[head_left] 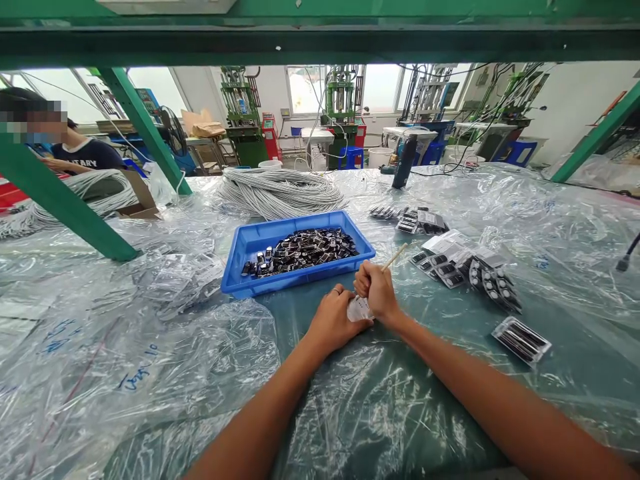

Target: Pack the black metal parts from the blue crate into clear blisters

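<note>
My left hand (334, 319) is closed on the edge of a small clear plastic piece (359, 309) and holds it against the table; its exact kind is partly hidden by my fingers. My right hand (376, 291) makes a fist round a thin pale stick (396, 257), whose upper end slants up to the right; its lower end is hidden. Just beyond both hands stands a blue tray (295, 279) with a heap of small black parts (315, 248) with metallic pieces.
To the right lie filled clear packs (440, 268), with a single pack (521, 340) nearer. Empty-looking clear plastic pieces (185, 273) pile up at left. Behind the tray are a grey cable coil (280, 190) and a dark upright tool (405, 162). Green posts (145, 133) frame the table; a person sits far left.
</note>
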{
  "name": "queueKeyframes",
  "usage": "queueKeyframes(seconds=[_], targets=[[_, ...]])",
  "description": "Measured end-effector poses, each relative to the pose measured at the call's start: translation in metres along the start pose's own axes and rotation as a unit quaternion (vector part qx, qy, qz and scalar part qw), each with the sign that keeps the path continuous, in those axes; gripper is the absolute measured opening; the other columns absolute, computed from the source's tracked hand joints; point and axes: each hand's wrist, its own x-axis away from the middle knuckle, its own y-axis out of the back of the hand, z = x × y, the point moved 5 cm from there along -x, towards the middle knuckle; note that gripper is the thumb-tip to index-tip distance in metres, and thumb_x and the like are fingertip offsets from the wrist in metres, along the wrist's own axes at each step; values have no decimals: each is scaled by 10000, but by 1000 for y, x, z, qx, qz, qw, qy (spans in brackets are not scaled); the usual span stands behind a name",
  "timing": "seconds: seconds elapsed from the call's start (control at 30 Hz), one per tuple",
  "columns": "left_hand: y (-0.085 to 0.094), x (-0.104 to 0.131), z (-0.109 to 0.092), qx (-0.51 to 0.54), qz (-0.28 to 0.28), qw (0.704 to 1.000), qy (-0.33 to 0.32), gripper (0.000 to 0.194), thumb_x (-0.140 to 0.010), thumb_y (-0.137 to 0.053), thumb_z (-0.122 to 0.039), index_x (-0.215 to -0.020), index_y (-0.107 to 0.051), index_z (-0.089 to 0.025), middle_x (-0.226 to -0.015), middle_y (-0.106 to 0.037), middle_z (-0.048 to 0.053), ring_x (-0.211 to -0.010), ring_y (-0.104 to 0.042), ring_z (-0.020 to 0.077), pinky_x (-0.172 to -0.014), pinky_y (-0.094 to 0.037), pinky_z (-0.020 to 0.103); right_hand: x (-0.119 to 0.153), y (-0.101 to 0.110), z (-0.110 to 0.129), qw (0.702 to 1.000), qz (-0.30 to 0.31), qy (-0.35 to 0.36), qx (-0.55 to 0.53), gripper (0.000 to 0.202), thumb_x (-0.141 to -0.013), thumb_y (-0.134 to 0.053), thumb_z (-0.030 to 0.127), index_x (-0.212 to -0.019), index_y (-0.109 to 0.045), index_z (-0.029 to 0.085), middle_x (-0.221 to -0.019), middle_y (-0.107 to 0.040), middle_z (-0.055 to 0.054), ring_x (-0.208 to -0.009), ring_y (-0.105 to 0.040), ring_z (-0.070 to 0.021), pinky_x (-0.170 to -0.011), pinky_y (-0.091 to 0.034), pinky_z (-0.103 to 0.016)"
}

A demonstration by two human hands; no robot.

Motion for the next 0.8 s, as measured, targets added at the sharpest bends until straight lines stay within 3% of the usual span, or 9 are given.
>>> queueKeyframes(seconds=[0.17, 0.47, 0.8], targets=[[0, 0, -2, 27, -11, 999, -15, 370, -722, -770, -379, -1006, -651, -172, -984, -595, 73, -927, -609, 251, -835, -484, 356, -1, -6, -10, 1000, -4, 13, 3, 470, -744, -575, 461, -435, -304, 233, -389, -232, 87, -346, -183, -44, -380, -122, -244], [-1, 0, 0, 10, -2, 1000, 10, 423, -685, -804, -413, -993, -645, -170, -1002, -575, 73, -930, -602, 260, -822, -480, 374, 1, -1, 4, 1000, 2, 7, 8, 465, -754, -575, 435, -444, -295, 232, -392, -215, 87, -347, -175, -46, -380, -124, -246], [0, 1, -3, 16, -7, 1000, 10, 377, -713, -777, -403, -968, -632, -167, -987, -595, 81, -916, -603, 263, -800, -477, 362, -5, 0, -19, 999, -4, -26, 46, 444, -774, -525, 424, -448, -288, 237, -386, -234, 81, -344, -192, -52, -370, -148, -239]])
